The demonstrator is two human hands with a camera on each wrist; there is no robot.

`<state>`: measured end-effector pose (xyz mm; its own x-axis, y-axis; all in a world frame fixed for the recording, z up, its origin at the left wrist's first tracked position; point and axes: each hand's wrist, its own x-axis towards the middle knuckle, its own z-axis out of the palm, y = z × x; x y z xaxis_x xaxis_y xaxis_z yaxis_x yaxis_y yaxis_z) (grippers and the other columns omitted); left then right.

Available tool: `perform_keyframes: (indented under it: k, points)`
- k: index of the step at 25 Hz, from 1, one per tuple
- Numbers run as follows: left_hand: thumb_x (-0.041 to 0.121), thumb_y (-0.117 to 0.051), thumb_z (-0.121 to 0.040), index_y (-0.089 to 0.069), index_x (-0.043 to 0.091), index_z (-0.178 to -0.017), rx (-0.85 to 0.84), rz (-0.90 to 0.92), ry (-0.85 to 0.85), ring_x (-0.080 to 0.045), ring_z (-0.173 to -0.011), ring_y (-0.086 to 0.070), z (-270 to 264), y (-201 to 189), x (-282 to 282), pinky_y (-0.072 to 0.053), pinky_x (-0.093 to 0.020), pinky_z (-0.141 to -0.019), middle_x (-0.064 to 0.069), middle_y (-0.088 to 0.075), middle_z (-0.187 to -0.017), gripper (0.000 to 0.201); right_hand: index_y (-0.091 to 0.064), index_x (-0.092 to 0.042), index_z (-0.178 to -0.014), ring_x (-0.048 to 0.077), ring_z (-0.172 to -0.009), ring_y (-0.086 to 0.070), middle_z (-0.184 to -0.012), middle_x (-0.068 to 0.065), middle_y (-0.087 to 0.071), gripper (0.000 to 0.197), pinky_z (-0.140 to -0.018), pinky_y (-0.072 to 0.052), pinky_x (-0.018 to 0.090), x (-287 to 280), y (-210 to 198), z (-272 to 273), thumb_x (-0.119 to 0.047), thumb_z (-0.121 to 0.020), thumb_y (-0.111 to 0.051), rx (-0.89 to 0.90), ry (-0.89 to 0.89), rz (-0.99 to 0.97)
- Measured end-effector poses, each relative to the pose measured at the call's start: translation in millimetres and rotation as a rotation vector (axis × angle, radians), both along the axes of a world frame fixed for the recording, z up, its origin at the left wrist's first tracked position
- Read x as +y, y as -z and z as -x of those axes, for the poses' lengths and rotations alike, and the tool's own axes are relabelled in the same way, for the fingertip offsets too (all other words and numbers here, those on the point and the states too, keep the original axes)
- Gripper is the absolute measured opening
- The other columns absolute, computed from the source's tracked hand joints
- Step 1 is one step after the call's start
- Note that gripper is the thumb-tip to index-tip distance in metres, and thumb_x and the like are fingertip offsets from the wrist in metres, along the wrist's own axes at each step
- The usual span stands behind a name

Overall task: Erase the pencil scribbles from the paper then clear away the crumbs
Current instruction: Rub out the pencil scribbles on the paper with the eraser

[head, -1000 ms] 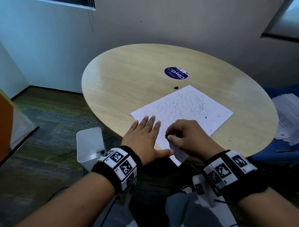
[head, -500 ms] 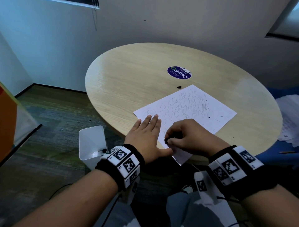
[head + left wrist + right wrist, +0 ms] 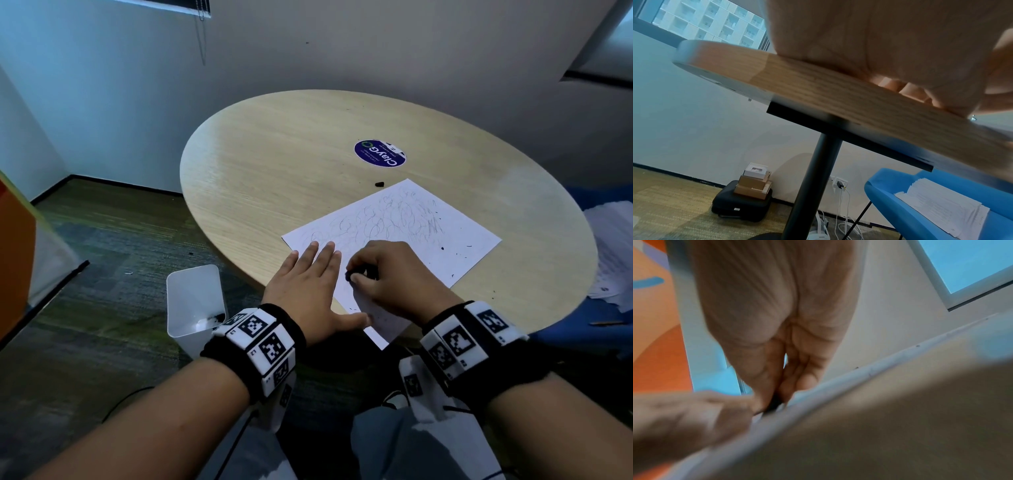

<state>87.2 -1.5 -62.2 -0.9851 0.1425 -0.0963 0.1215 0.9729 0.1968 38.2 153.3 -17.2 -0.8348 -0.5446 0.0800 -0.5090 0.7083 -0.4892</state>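
Note:
A white sheet of paper (image 3: 455, 246) covered in pencil scribbles lies on the round wooden table (image 3: 274, 164), its near corner hanging over the table's edge. My left hand (image 3: 308, 277) lies flat with straight fingers on the sheet's left part. My right hand (image 3: 383, 274) pinches a small black eraser (image 3: 351, 275) between thumb and fingers and holds it against the paper's near part. In the right wrist view the eraser (image 3: 774, 404) shows dark between the fingertips at the paper's edge (image 3: 838, 382). Dark crumbs (image 3: 442, 248) dot the sheet's right side.
A small black lump (image 3: 379, 185) sits on the table beyond the paper, near a round blue sticker (image 3: 380, 158). A white bin (image 3: 195, 301) stands on the floor left of the table. A blue chair with stacked papers (image 3: 941, 209) is at the right.
My right hand with the eraser has shifted slightly over the paper's near part. The left hand stays flat in the same place. The head view has moved a little.

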Motion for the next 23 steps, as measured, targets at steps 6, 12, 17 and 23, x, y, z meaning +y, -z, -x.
perform_keyframes:
  k: [6, 12, 17, 23]
  points:
    - [0.085, -0.033, -0.078, 0.006, 0.02, -0.158, 0.003, 0.006, 0.003, -0.012, -0.15, 0.019, 1.6, 1.2, -0.9, 0.007, -0.039, -0.123, 0.006, 0.016, -0.165, 0.11, -0.076, -0.021, -0.079, 0.0, -0.076, -0.067, -0.077, -0.008, -0.074, 0.013, -0.076, -0.053, 0.023, 7.0, -12.6, 0.9, -0.01, -0.077, -0.068, -0.292, -0.083, -0.051]
    - [0.086, -0.034, -0.077, 0.004, 0.02, -0.158, 0.005, -0.006, 0.003, -0.011, -0.15, 0.018, 2.2, 1.6, -0.3, 0.008, -0.039, -0.123, 0.007, 0.014, -0.165, 0.111, -0.075, -0.02, -0.081, 0.003, -0.076, -0.062, -0.079, -0.008, -0.069, 0.013, -0.071, -0.047, 0.022, 1.0, -2.7, 3.9, -0.011, -0.079, -0.066, -0.102, -0.025, 0.022]
    - [0.085, -0.034, -0.077, 0.005, 0.02, -0.158, 0.007, -0.003, 0.0, -0.011, -0.15, 0.018, 1.2, 0.8, -0.5, 0.008, -0.038, -0.123, 0.007, 0.015, -0.165, 0.111, -0.076, -0.02, -0.082, 0.0, -0.074, -0.062, -0.08, -0.007, -0.071, 0.012, -0.07, -0.047, 0.02, -0.5, -6.9, 5.9, -0.012, -0.08, -0.067, -0.143, -0.063, -0.065]
    - [0.086, -0.034, -0.078, 0.005, 0.02, -0.158, -0.001, -0.005, 0.004, -0.011, -0.15, 0.019, 1.5, 0.4, -0.2, 0.007, -0.039, -0.123, 0.007, 0.015, -0.165, 0.111, -0.076, -0.021, -0.078, 0.0, -0.076, -0.066, -0.078, -0.009, -0.073, 0.015, -0.074, -0.051, 0.021, 7.3, -15.2, 3.4, -0.008, -0.075, -0.068, -0.286, -0.096, -0.07]
